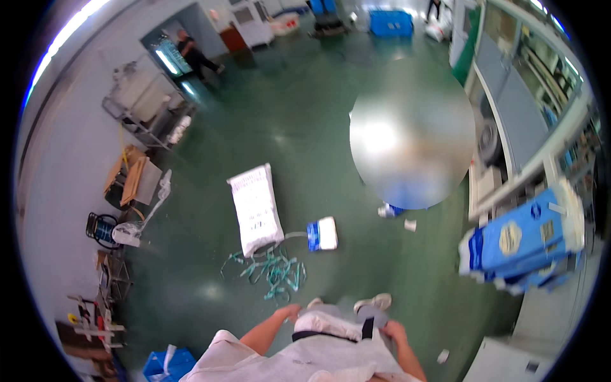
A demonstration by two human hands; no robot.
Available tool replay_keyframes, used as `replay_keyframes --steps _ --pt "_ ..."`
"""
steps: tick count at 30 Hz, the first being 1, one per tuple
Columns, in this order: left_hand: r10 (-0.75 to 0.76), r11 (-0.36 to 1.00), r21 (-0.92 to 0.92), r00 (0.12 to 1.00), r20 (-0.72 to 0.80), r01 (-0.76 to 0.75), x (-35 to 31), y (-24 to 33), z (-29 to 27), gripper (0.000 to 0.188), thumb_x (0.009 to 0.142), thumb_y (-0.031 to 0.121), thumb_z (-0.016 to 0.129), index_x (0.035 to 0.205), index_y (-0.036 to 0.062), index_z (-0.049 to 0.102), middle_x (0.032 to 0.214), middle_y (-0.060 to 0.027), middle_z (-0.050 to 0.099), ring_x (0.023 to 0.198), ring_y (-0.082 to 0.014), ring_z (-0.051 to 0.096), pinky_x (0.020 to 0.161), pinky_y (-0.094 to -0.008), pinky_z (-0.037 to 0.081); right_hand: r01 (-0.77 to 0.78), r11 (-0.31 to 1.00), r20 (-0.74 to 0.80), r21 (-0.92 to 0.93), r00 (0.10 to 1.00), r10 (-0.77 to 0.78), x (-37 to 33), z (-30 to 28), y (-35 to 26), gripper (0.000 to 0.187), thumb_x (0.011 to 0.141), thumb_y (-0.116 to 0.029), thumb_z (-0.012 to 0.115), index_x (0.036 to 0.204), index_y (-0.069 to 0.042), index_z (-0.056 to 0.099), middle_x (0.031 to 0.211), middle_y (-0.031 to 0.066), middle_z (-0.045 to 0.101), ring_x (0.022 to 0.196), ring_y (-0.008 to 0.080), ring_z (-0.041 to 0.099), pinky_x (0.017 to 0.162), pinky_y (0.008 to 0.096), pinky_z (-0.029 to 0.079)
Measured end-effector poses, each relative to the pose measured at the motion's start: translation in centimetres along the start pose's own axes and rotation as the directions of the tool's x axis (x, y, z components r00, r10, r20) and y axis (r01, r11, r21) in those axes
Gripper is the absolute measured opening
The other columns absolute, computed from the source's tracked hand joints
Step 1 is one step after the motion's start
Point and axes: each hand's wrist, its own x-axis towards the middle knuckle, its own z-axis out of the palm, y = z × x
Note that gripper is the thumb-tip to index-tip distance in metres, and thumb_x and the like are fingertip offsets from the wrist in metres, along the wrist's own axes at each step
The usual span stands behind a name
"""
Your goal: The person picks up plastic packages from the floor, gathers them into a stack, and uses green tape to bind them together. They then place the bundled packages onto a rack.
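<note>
Head view: plump white sack (pixel 256 210) on green floor (pixel 356 267), beyond tangled teal strapping (pixel 275 274). Likely heavy, yielding, slick-skinned (sagging middle probable); best gripped under opposite ends. Left hand (pixel 290 312) near strapping, right hand (pixel 394 330) by trouser leg (pixel 373 315); finger closure unclear.

Green floor (pixel 356 274) carries a white sack (pixel 257 209) and teal straps (pixel 278 272)

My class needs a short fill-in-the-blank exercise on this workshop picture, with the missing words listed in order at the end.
1. The white sack lies on a ____ floor.
2. The tangled strapping is nearer to the person's ____ hand than to the other.
3. In this view, the blue-and-white package lies to the ____ of the sack.

Missing words: green; left; right.
</note>
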Motion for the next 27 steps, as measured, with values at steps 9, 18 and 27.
replay_keyframes --steps 9,18,27 --pt "-0.275 0.708 -0.659 0.959 0.074 0.254 -2.1 -2.9 -7.0 0.027 0.087 0.024 0.055 0.096 0.0008 0.065 0.081 -0.0109 0.071 0.070 -0.0217 0.069 0.066 -0.0346 0.054 0.081 0.915 -0.091 0.395 0.995 -0.049 -3.9 11.0 -10.2 0.038 0.073 -0.037 0.076 0.088 -0.005 0.061 0.079 0.0104 0.065 0.073 0.0212 0.062 0.065 0.0366 0.049" --pt "-0.352 0.708 -0.580 0.913 0.206 0.403 -10.2 -9.0 -3.6 0.028 0.090 0.025 0.055 0.091 -0.0010 0.065 0.078 -0.0096 0.071 0.067 -0.0178 0.068 0.065 -0.0306 0.054 0.096 0.777 -0.077 0.622 0.995 -0.061 -10.8 17.9 -17.5 0.025 0.074 -0.013 0.070 0.096 -0.011 0.061 0.074 0.0060 0.062 0.069 0.0154 0.058 0.060 0.0322 0.046" --pt "-0.229 0.890 -0.367 0.961 0.155 0.271 -17.9 -5.7 -4.6 0.035 0.094 0.032 0.053 0.087 -0.0014 0.063 0.073 -0.0095 0.067 0.064 -0.0188 0.065 0.061 -0.0316 0.051 0.147 0.714 0.286 0.685 0.846 -0.450 -11.6 22.2 -22.6 0.025 0.074 -0.013 0.066 0.098 -0.008 0.065 0.088 0.0066 0.065 0.078 0.0162 0.058 0.067 0.0304 0.047"
